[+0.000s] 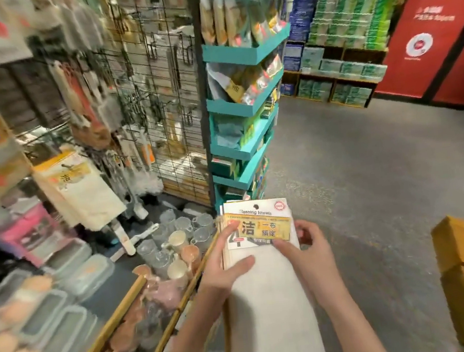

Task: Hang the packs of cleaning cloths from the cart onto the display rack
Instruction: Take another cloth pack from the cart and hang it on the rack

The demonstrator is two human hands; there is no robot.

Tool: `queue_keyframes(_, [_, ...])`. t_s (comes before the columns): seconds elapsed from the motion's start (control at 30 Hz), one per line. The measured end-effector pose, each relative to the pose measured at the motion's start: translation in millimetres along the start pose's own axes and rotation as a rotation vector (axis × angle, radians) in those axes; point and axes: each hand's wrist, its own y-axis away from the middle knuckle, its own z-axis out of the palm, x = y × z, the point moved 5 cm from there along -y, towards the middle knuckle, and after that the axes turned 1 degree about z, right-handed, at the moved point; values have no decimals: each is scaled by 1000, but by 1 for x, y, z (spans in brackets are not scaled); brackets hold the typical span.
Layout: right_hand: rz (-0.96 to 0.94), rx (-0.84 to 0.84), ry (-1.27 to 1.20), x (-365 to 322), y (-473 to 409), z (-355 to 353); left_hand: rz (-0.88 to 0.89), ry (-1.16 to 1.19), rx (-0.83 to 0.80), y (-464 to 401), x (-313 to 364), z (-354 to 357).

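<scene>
at six o'clock both hands gripped a stack of cleaning-cloth packs [260, 260], the left hand [226, 267] clasping its left edge, the right hand [301, 250] pinching the yellow label printed "cleaning towels" and "洁", with another pack [80, 188] hanging on the wire display rack [157, 97] at nine o'clock.

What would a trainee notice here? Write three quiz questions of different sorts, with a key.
1. True or false: the left hand and right hand both hold the stack of white cleaning-cloth packs with yellow labels.
2. Multiple choice: the matching white cloth pack already hanging on the black wire display rack is A) left of the hands, B) right of them, C) behind the red wall.
3. Fill in: the tiered shelf stand beyond the held packs is coloured ____.

Key: 1 true; 2 A; 3 teal.
</scene>
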Motion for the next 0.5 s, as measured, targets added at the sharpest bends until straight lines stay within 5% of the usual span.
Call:
queue_keyframes(0.3, [66, -212, -21, -3, -110, 107, -26, -61, 283, -75, -8, -88])
queue_keyframes(0.5, [5, -505, 108, -3, -206, 193, -16, -74, 519, -150, -13, -141])
